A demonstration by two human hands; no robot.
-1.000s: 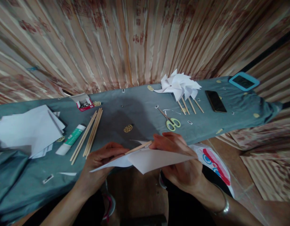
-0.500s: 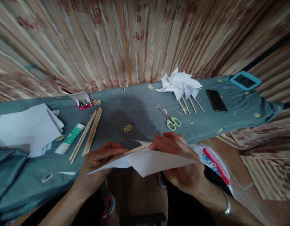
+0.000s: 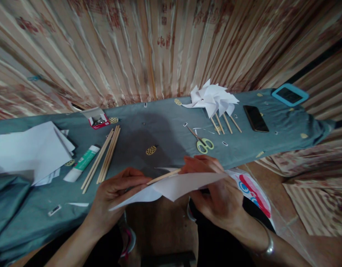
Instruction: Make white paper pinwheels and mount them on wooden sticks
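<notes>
Between my hands, over the table's near edge, is a white paper pinwheel [image 3: 184, 185] with a thin wooden stick [image 3: 163, 176] lying across its back. My left hand [image 3: 119, 189] is closed on the stick's left end, its fingers along the wood. My right hand [image 3: 212, 189] grips the stick's other end and the pinwheel's middle; the paper hides part of its fingers. Beyond them lie green-handled scissors [image 3: 202, 144]. Several finished paper pinwheels [image 3: 212, 98] on sticks overlap at the back.
On the cloth-covered table [image 3: 165, 129], at left, are stacked paper sheets [image 3: 32, 152], a glue stick [image 3: 82, 163], loose wooden sticks [image 3: 108, 155] and an open box of small metal pieces [image 3: 98, 120]. A phone [image 3: 255, 118] and a blue-framed device [image 3: 290, 94] lie at right.
The pinwheel has tilted slightly in my hands, its right side rising and its front corner lifting. Both hands keep hold, with the right shifting a little. The things on the table stay put.
</notes>
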